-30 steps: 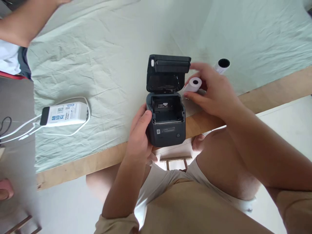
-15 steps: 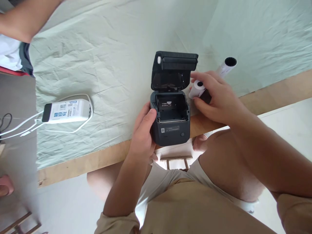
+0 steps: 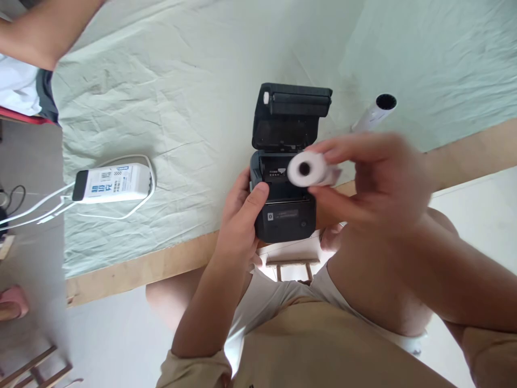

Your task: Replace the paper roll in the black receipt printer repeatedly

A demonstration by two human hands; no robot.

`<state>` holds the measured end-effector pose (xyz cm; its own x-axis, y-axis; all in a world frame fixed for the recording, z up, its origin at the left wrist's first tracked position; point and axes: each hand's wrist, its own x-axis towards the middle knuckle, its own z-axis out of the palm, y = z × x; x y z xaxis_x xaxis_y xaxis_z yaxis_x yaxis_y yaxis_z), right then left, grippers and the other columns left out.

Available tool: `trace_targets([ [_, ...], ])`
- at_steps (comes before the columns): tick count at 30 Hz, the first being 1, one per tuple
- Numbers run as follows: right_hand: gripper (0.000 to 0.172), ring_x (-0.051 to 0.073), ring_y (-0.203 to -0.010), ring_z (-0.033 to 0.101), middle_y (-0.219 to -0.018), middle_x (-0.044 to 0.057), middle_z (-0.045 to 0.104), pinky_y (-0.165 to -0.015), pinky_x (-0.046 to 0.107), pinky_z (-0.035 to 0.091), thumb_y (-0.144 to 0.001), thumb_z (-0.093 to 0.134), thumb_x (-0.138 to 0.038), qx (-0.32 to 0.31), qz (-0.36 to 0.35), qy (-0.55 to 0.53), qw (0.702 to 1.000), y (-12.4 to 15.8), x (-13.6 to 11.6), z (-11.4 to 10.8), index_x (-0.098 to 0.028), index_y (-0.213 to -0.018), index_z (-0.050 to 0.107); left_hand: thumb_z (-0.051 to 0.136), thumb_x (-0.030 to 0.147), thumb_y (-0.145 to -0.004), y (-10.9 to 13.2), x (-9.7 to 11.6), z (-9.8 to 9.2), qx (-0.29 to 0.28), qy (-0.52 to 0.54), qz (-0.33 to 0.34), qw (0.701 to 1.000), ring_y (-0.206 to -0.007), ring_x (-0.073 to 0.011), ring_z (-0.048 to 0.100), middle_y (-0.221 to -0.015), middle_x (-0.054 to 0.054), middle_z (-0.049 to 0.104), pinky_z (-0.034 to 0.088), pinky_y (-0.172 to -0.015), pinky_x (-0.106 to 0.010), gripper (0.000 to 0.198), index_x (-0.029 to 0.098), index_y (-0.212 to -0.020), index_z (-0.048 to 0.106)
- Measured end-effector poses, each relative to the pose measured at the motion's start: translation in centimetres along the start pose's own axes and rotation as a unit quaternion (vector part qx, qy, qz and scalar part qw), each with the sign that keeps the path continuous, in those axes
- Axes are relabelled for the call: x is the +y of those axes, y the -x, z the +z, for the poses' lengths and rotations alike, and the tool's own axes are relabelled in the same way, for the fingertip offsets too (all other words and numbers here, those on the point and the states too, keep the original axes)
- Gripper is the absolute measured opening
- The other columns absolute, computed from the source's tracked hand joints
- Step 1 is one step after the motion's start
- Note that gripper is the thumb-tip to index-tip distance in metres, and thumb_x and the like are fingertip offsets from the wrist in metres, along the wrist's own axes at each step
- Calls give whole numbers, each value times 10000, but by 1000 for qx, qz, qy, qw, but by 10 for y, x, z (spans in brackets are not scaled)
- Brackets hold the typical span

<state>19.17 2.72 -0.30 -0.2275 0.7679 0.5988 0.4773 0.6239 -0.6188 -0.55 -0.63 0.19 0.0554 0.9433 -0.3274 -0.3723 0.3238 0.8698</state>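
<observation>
A dark label printer (image 3: 285,223) stands at the table's near edge, its lid (image 3: 291,116) swung up and its paper bay exposed. My left hand (image 3: 244,210) is closed round the printer's left side, thumb on the rim. Between the thumb and fingers of my right hand (image 3: 375,178), blurred by motion, is a small white paper roll (image 3: 317,170) with a dark core hole. The roll is over the right part of the bay, tilted with one end toward me; whether it touches the printer I cannot tell.
A white tube-like roll (image 3: 374,113) with a dark hollow end is behind my right hand. On the left lies a white power strip (image 3: 115,182) with cables. Another person's arm (image 3: 48,32) reaches in at the top left. A green cloth (image 3: 181,108) covers the table.
My right hand has lifted the small paper roll off the table beside the printer and moved it left, over the open bay. My left hand keeps its grip on the printer.
</observation>
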Motion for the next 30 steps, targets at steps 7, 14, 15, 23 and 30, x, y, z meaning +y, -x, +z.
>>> trace_targets([
  [7, 119, 171, -884, 834, -1091, -49, 860, -830, 331, 681, -969, 691, -181, -43, -47, 77, 995, -11, -2, 16, -263, -1054, 677, 832, 526, -904, -1, -4, -2, 22, -14, 11, 1000, -1023, -283, 813, -1101, -74, 830, 642, -670, -288, 405, 219, -1142, 715],
  [14, 176, 165, -843, 833, -1032, -57, 866, -832, 321, 682, -940, 759, -167, 3, -68, 138, 988, -10, -6, 6, -277, -1057, 688, 846, 547, -890, 3, -2, -2, 16, -20, -16, 1000, -1001, -315, 823, -1149, -94, 830, 580, -523, -275, 445, 223, -1164, 712],
  [15, 165, 185, -866, 838, -1028, -55, 865, -841, 357, 686, -944, 757, -182, -8, -49, 135, 990, -10, -7, 5, -288, -1053, 692, 842, 542, -897, 3, -2, -2, 14, -21, -15, 1000, -1005, -319, 823, -1152, -98, 829, 594, -539, -284, 437, 223, -1167, 717],
  [23, 133, 230, -943, 841, -1099, -27, 862, -816, 437, 676, -970, 711, -208, -39, -5, 39, 998, -8, 5, 8, -307, -897, 763, 823, 504, -923, 3, 0, -1, 15, -27, -14, 999, -829, -269, 803, -938, -65, 809, 598, -541, -294, 365, 222, -1150, 774],
  [30, 151, 236, -908, 788, -973, -47, 833, -814, 455, 564, -993, 677, -259, -51, -62, 34, 996, 4, -9, 7, -344, -878, 726, 795, 437, -963, 2, -4, 0, 13, 2, 29, 999, -707, -146, 699, -829, -2, 729, 558, -566, -214, 221, 224, -1018, 782],
])
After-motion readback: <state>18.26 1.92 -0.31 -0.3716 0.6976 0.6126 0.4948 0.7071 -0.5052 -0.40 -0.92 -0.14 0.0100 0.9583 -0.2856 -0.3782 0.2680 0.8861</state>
